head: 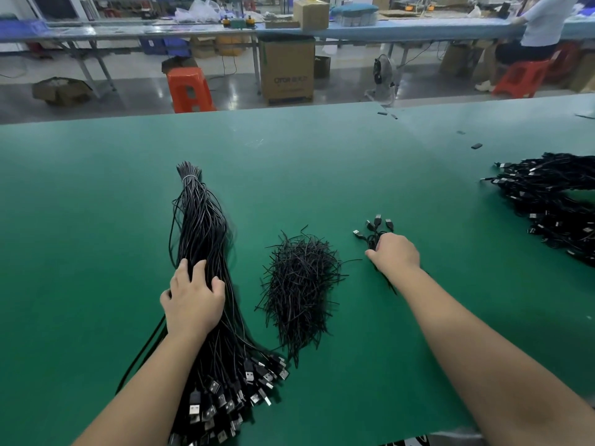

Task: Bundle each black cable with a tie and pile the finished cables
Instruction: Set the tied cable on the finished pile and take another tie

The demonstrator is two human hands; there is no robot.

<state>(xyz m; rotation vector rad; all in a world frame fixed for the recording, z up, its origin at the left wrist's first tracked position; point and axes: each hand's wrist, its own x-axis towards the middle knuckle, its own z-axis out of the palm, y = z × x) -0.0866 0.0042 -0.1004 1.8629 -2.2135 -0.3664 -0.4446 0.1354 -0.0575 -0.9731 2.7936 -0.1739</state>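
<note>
A long sheaf of loose black USB cables lies on the green table, tied at its far end, plugs fanned out toward me. My left hand lies on top of the sheaf with its fingers curled into the strands. A heap of short black ties sits in the middle. To its right my right hand covers a small group of bundled cables, fingers curled over them; their USB plugs stick out beyond my fingers. A large pile of finished cables lies at the far right.
The green table stretches wide to the left and far side. A few small black scraps lie near the far right edge. Beyond the table are an orange stool, cardboard boxes and a seated person at another bench.
</note>
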